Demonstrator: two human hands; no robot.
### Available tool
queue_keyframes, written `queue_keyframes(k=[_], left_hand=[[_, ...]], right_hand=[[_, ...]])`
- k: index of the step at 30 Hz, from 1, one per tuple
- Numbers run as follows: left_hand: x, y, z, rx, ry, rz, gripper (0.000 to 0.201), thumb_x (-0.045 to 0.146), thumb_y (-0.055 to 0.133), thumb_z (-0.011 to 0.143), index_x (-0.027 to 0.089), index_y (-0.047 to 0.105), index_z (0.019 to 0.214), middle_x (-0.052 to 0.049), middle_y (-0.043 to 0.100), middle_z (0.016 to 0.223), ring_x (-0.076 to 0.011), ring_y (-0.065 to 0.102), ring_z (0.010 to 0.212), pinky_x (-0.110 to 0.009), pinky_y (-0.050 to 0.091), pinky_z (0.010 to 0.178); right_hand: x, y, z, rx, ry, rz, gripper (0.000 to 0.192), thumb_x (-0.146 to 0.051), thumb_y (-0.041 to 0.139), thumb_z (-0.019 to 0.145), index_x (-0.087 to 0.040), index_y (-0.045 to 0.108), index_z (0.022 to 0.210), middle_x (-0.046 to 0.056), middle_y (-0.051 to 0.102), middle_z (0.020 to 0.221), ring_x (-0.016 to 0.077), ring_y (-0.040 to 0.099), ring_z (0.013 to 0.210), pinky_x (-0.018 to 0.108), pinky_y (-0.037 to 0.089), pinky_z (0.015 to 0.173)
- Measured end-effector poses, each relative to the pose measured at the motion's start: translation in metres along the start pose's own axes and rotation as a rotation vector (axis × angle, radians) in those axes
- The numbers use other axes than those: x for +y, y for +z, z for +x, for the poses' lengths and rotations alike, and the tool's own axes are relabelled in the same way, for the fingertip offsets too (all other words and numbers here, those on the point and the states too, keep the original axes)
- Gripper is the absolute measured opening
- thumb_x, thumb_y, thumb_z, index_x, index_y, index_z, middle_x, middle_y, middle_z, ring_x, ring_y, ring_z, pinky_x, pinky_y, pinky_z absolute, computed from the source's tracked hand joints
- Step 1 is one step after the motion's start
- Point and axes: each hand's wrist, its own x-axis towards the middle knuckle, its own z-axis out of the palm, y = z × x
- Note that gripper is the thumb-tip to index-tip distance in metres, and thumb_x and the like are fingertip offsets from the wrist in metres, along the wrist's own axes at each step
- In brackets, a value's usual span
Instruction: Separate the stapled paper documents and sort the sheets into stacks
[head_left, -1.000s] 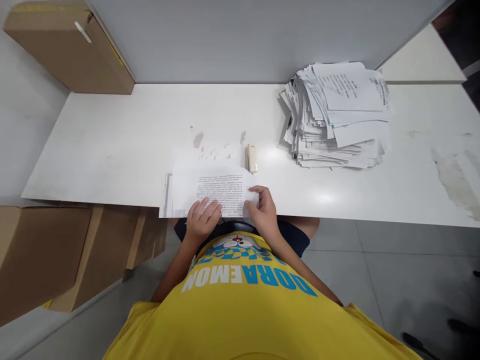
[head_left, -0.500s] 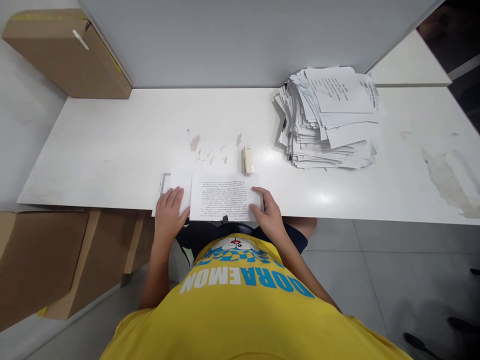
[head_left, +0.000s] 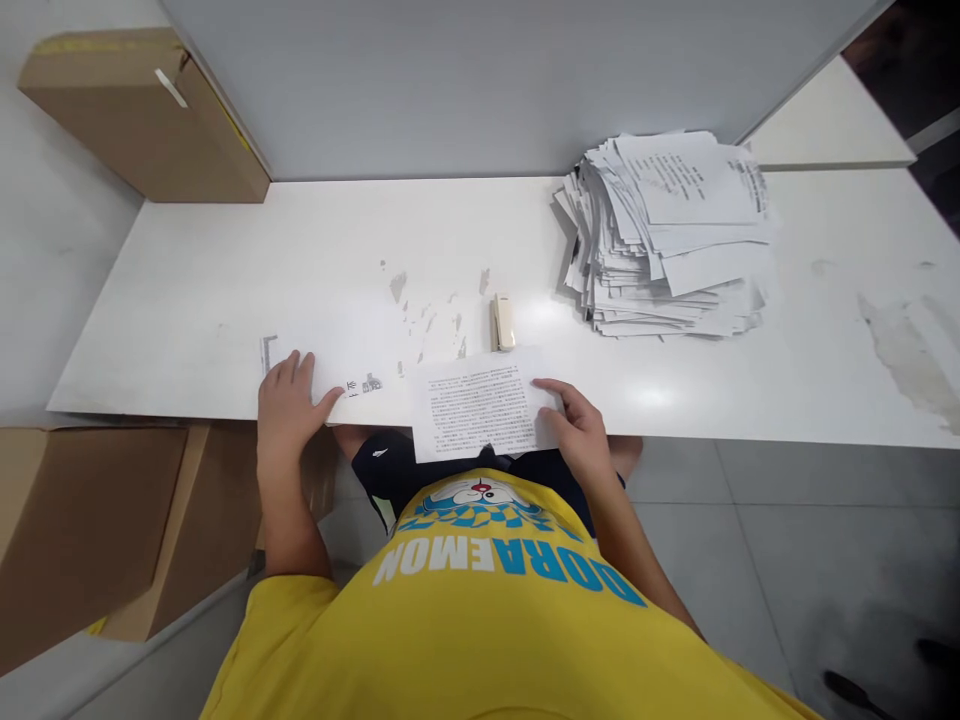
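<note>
Printed sheet [head_left: 480, 410] lies at lower centre of the frame, overhanging the near edge of the white surface [head_left: 187, 300]. Right hand [head_left: 581, 435] pinches its right edge, fingers closed on the paper. Left hand [head_left: 285, 405] rests flat on a second sheet [head_left: 341, 375] at centre left, fingers spread, gripping nothing. Both forearms reach forward from the body. Judged: paper is light, limp, easily creased; best held at an edge. Stapler [head_left: 502, 320] sits just above; paper stack [head_left: 667, 230] upper right.
</note>
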Motion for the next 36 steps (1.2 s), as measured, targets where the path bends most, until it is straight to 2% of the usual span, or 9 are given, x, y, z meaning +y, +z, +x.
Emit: queue_keyframes(k=[5, 9, 14, 18, 20, 23, 26, 33, 36], left_hand=[[0.001, -0.003, 0.000, -0.023, -0.022, 0.018, 0.077, 0.058, 0.053, 0.088, 0.013, 0.042, 0.149, -0.021, 0.049, 0.147, -0.0448, 0.045, 0.129, -0.059, 0.038, 0.106], [0.005, -0.002, -0.002, 0.005, -0.027, 0.028, 0.067, 0.054, 0.050, 0.091, 0.014, 0.048, 0.145, -0.021, 0.056, 0.137, -0.0429, 0.048, 0.121, -0.058, 0.041, 0.101], [0.000, -0.001, -0.005, 0.052, 0.002, 0.036, 0.055, 0.049, 0.046, 0.095, 0.017, 0.056, 0.138, -0.018, 0.061, 0.130, -0.0404, 0.052, 0.116, -0.056, 0.042, 0.099], [-0.002, 0.000, -0.003, 0.054, 0.011, 0.038, 0.055, 0.049, 0.044, 0.096, 0.015, 0.057, 0.137, -0.019, 0.063, 0.129, -0.0403, 0.053, 0.120, -0.057, 0.041, 0.102], [-0.001, 0.002, -0.001, 0.042, 0.036, 0.012, 0.063, 0.055, 0.047, 0.094, 0.015, 0.051, 0.142, -0.019, 0.057, 0.140, -0.0412, 0.045, 0.133, -0.058, 0.035, 0.111], [0.001, 0.006, 0.002, -0.043, 0.085, -0.063, 0.079, 0.064, 0.047, 0.092, 0.014, 0.037, 0.152, -0.018, 0.037, 0.158, -0.0393, 0.027, 0.149, -0.057, 0.024, 0.121], [0.003, 0.008, 0.002, -0.085, 0.102, -0.122, 0.077, 0.063, 0.040, 0.096, 0.014, 0.031, 0.155, -0.017, 0.031, 0.162, -0.0337, 0.028, 0.150, -0.051, 0.025, 0.123], [0.000, 0.003, 0.000, 0.019, 0.146, -0.110, 0.051, 0.047, 0.036, 0.102, 0.018, 0.053, 0.141, -0.014, 0.061, 0.140, -0.0292, 0.053, 0.135, -0.049, 0.041, 0.114], [-0.001, 0.004, 0.002, 0.024, 0.176, -0.092, 0.057, 0.054, 0.045, 0.097, 0.020, 0.051, 0.143, -0.014, 0.056, 0.145, -0.0326, 0.048, 0.139, -0.053, 0.037, 0.116]], right_hand=[[0.010, -0.007, 0.002, -0.049, 0.069, -0.069, 0.039, -0.034, 0.056, 0.074, -0.023, 0.069, 0.109, 0.003, 0.067, 0.092, 0.0197, 0.054, 0.074, 0.034, 0.044, 0.069], [0.003, -0.004, -0.001, -0.130, 0.087, -0.075, 0.040, -0.038, 0.057, 0.076, -0.023, 0.070, 0.111, 0.000, 0.062, 0.079, 0.0178, 0.048, 0.067, 0.032, 0.041, 0.064], [-0.009, -0.002, -0.003, -0.248, 0.096, -0.011, 0.037, -0.039, 0.060, 0.076, -0.023, 0.072, 0.107, 0.003, 0.066, 0.086, 0.0180, 0.052, 0.070, 0.031, 0.041, 0.062], [-0.011, 0.000, -0.005, -0.289, 0.090, -0.046, 0.038, -0.042, 0.058, 0.078, -0.022, 0.071, 0.107, 0.002, 0.064, 0.079, 0.0181, 0.050, 0.067, 0.030, 0.040, 0.060], [-0.011, 0.002, -0.005, -0.311, 0.087, -0.071, 0.039, -0.043, 0.055, 0.080, -0.022, 0.071, 0.109, 0.002, 0.061, 0.076, 0.0183, 0.049, 0.066, 0.030, 0.039, 0.060], [-0.013, 0.007, -0.006, -0.345, 0.083, -0.103, 0.040, -0.043, 0.052, 0.082, -0.022, 0.069, 0.112, 0.002, 0.060, 0.075, 0.0186, 0.048, 0.068, 0.030, 0.040, 0.061], [-0.015, 0.011, -0.006, -0.369, 0.064, -0.131, 0.041, -0.041, 0.050, 0.083, -0.021, 0.069, 0.114, 0.003, 0.059, 0.076, 0.0186, 0.047, 0.068, 0.031, 0.039, 0.062], [-0.013, 0.013, -0.005, -0.375, 0.073, -0.111, 0.044, -0.042, 0.049, 0.082, -0.020, 0.068, 0.114, 0.002, 0.053, 0.073, 0.0189, 0.044, 0.068, 0.032, 0.037, 0.064], [-0.013, 0.014, -0.005, -0.369, 0.095, -0.090, 0.043, -0.043, 0.050, 0.081, -0.020, 0.068, 0.112, 0.004, 0.057, 0.079, 0.0201, 0.047, 0.073, 0.032, 0.037, 0.066]])
